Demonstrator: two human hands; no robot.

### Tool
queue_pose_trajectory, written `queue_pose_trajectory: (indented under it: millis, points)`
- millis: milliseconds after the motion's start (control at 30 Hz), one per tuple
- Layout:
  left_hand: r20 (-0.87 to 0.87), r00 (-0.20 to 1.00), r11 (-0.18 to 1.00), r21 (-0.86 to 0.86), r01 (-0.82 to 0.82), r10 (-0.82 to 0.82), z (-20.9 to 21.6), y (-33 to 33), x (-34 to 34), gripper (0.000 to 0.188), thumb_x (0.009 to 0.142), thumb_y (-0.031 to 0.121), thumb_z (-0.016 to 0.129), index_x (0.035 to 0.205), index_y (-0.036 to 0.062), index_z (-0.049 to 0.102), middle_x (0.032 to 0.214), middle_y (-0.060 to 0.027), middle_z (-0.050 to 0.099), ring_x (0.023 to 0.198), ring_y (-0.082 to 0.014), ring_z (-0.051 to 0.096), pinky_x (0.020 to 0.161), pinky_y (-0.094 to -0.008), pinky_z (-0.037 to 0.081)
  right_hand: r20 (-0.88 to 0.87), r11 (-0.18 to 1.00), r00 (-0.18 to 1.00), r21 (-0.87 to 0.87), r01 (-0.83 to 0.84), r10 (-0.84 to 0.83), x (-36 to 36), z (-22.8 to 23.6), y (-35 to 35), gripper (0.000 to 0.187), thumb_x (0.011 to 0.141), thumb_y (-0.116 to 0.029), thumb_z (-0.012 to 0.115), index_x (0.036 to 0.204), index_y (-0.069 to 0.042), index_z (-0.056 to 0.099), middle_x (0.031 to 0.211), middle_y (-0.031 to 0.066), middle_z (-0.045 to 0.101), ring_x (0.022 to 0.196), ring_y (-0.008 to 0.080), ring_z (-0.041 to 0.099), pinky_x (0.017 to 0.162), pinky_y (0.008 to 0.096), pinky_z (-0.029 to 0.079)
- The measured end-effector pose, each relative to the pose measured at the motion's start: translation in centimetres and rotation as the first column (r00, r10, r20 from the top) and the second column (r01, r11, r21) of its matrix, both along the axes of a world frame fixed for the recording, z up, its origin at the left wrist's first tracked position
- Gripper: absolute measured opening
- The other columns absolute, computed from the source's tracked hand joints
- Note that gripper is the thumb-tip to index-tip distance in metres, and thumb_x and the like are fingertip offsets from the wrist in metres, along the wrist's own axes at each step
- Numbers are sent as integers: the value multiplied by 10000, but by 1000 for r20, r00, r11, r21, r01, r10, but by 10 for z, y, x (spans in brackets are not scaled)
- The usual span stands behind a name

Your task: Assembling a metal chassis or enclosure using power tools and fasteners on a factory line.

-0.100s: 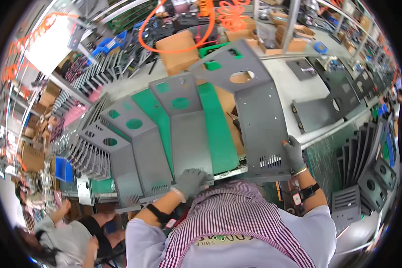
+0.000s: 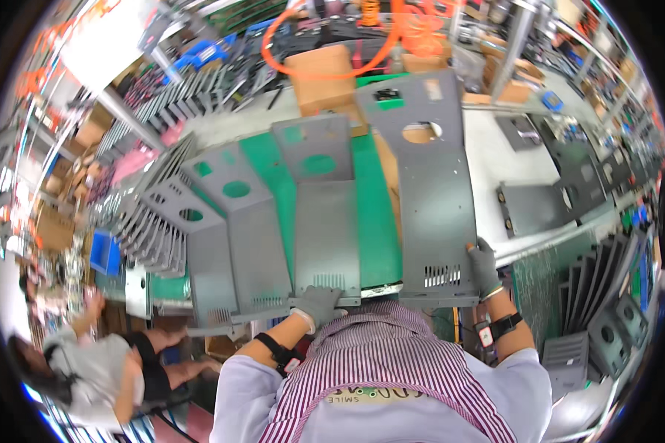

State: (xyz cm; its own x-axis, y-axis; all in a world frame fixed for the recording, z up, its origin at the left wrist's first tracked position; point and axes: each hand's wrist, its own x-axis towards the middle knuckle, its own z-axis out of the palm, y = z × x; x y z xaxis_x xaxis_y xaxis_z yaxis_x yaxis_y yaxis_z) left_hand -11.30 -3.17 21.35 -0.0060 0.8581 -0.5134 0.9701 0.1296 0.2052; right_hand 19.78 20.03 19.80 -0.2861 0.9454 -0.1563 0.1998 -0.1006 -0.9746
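Grey metal panels (image 2: pixel 325 221) lie fanned across the green mat (image 2: pixel 375 221) on the bench (image 2: pixel 495 159), each with a round hole near its far end. The left hand (image 2: pixel 318 303), gloved, has its fingers curled over the near edge of the middle panel. The right hand (image 2: pixel 483 267) grips the near corner of the largest panel (image 2: pixel 436 192). Overlapping sheets could slide or scrape one another, and a sharp edge might snag a glove, I'd say.

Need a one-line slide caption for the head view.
Gloved left hand and right hand grip the near edges of grey sheet-metal panels fanned across a green mat.
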Motion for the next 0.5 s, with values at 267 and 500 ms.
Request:
queue_pose_trajectory:
  millis: [267,500]
  points:
    - [90,938,936,78,-343,336,-46,-23,0,246,761,241,514,917,71,596,819,-145,624,782,-299,612,671,-415,475,-210,958,974,-251,-136,83,-50,-70,-20,288,794,-128,478,1033,31,503,928,66,558,815,147,510,754,262,409]
    - [120,907,909,66,-412,403,-44,-41,-1,260,763,277,518,911,79,598,874,-135,617,844,-295,593,707,-400,470,-18,903,932,-242,-356,363,-87,-112,-10,282,813,-149,461,1031,28,491,893,82,555,817,172,495,740,277,389]
